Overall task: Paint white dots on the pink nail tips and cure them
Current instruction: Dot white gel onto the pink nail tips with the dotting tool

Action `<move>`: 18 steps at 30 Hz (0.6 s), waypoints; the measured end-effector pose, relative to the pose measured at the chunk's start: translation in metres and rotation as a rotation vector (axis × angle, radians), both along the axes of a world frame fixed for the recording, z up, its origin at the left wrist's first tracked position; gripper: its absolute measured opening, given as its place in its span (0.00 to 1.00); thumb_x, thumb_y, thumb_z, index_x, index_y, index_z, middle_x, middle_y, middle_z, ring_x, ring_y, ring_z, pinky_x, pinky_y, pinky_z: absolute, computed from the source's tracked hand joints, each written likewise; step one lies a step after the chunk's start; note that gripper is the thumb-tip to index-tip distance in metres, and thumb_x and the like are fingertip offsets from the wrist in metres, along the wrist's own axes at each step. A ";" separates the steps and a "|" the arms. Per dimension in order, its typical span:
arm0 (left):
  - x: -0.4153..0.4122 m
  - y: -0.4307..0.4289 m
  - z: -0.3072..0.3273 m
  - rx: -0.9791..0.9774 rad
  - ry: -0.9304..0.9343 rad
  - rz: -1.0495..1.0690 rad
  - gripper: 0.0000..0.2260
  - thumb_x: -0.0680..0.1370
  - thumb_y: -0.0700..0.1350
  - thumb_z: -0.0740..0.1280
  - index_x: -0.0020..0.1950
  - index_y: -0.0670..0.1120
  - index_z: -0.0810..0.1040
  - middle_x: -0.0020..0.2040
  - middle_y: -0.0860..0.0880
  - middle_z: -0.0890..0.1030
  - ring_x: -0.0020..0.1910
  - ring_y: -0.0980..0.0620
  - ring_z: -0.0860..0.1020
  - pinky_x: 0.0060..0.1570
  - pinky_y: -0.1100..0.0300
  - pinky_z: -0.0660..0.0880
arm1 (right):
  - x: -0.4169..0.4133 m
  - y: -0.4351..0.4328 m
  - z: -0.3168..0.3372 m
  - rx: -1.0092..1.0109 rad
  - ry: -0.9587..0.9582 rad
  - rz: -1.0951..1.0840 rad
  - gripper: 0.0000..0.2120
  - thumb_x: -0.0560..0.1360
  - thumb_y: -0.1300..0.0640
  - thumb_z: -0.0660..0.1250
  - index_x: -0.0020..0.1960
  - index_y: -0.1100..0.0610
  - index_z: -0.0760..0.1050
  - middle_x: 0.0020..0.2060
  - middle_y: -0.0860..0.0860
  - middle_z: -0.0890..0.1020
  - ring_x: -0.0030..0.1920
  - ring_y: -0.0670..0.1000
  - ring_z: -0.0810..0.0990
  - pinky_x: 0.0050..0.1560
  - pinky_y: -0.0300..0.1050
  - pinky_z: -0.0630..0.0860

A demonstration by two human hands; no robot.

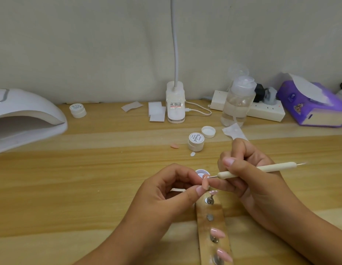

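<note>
Left hand point(166, 195), right hand point(251, 177): pinches

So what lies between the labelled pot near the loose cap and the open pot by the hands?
One small white oval chip beside the labelled pot; otherwise bare table, in the head view.

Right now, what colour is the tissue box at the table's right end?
The tissue box is purple, seen best in the head view.

I'm watching one pink nail tip point(205, 184) standing upright, the dotting pen point(262, 168) touching its top end; three more nail tips point(217, 232) are sitting along the wooden strip point(220, 211).
</note>
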State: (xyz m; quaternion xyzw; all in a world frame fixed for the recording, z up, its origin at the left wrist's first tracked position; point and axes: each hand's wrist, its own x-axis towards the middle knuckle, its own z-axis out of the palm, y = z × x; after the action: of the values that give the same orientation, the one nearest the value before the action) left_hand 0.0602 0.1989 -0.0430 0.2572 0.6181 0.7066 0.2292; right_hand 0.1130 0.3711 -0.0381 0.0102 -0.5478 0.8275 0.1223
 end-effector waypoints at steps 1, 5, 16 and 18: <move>0.000 0.000 0.000 -0.002 -0.002 0.002 0.05 0.67 0.46 0.75 0.40 0.48 0.82 0.40 0.52 0.83 0.41 0.59 0.79 0.40 0.69 0.74 | 0.000 0.000 0.000 0.002 0.003 0.002 0.12 0.66 0.62 0.71 0.30 0.53 0.69 0.25 0.48 0.69 0.26 0.42 0.72 0.39 0.45 0.81; 0.000 0.000 0.000 -0.004 0.005 0.004 0.06 0.67 0.46 0.75 0.40 0.48 0.82 0.40 0.51 0.83 0.41 0.59 0.79 0.40 0.69 0.73 | 0.000 0.001 -0.001 0.001 0.010 0.011 0.12 0.68 0.62 0.69 0.30 0.53 0.70 0.25 0.48 0.69 0.26 0.42 0.74 0.39 0.44 0.81; -0.001 0.000 -0.001 0.009 0.010 0.003 0.10 0.65 0.52 0.74 0.41 0.48 0.82 0.41 0.51 0.83 0.41 0.58 0.79 0.40 0.69 0.73 | -0.001 -0.001 0.000 0.023 -0.004 0.001 0.13 0.67 0.63 0.71 0.30 0.52 0.70 0.25 0.48 0.70 0.26 0.43 0.73 0.38 0.43 0.81; -0.001 0.000 -0.001 0.008 0.016 0.000 0.09 0.65 0.52 0.74 0.41 0.48 0.82 0.41 0.52 0.83 0.41 0.58 0.79 0.40 0.69 0.73 | -0.001 -0.001 0.001 0.005 -0.013 -0.008 0.12 0.66 0.58 0.71 0.29 0.53 0.69 0.24 0.49 0.68 0.26 0.44 0.71 0.38 0.44 0.81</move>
State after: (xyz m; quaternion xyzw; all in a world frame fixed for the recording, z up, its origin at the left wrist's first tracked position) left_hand 0.0597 0.1992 -0.0442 0.2637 0.6171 0.7070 0.2231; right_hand 0.1124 0.3699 -0.0372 0.0029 -0.5508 0.8257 0.1220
